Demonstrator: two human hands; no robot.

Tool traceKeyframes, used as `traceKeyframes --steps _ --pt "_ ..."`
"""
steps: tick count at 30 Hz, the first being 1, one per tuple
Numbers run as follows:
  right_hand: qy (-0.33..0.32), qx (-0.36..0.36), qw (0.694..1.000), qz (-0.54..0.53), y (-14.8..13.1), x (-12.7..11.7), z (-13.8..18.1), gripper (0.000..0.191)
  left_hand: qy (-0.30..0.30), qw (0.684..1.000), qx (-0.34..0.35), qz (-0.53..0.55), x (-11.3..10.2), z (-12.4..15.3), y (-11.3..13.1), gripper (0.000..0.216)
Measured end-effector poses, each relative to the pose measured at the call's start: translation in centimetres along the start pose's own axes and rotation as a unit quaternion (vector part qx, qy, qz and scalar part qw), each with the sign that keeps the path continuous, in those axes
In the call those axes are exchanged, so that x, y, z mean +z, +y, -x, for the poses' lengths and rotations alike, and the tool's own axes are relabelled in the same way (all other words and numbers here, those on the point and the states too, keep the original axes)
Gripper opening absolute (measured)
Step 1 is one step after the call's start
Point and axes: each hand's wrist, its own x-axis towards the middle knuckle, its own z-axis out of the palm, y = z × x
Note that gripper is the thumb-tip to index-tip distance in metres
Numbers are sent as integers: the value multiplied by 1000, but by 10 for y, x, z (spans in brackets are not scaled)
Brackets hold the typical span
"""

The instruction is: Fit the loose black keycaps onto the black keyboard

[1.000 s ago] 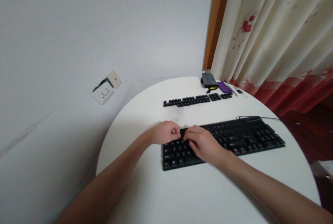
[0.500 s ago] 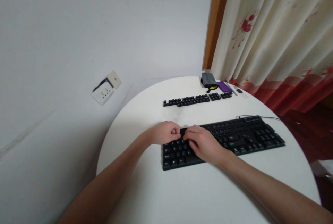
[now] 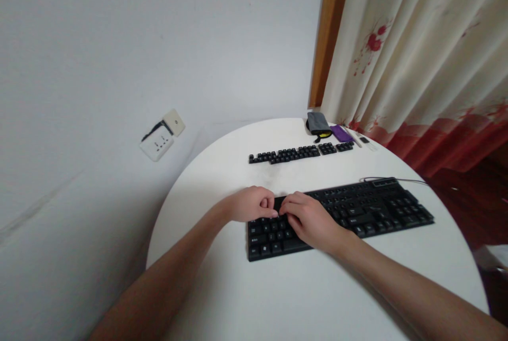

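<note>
- Left hand (image 3: 251,204): fingers curled in, thumb and fingertips nearly together over the upper left corner of the keyboard (image 3: 383,209); whether they grip a key cannot be told.
- Right hand (image 3: 308,218): fingers bent downward onto the keys just beside the left hand, partly spread; any hold on a key is hidden.
- Keyboard: black, flat on the white table (image 3: 286,293), slightly slanted; both hands obstruct the view of its left part.
- Cable (image 3: 410,179): runs from the keyboard's far edge, near its right end, toward the table's right rim.
- Loose keycaps (image 3: 293,155): lined up beyond the keyboard, apart from it; path between is unobstructed.
- Far right edge: grey pouch (image 3: 318,122), purple cloth (image 3: 342,133), pale stick (image 3: 353,137) and small black item (image 3: 364,140), close together.
- Wall (image 3: 222,34) stands behind and left; curtain (image 3: 400,39) hangs at right.
- Count: two hands, one keyboard, one cable, one pouch, one cloth, one stick; keycaps in one long run and two short groups, individually too small to count; two wall plates (image 3: 157,141).
</note>
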Motion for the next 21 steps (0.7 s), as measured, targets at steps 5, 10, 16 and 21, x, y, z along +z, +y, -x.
traceKeyframes --steps 5,10,16,21 --pt "-1 -1 1000 -2 0 0 0 24 4 1000 -12 -2 1 0 2 21" --pt "-1 1 1000 -2 0 0 1 25 14 1000 -8 -3 2 0 2 20" --pt "-3 2 1000 1 -1 0 1 25 15 1000 -9 -6 3 0 1 20" --pt "-3 7 1000 -4 -2 0 1 25 15 1000 -9 -4 2 1 1 21"
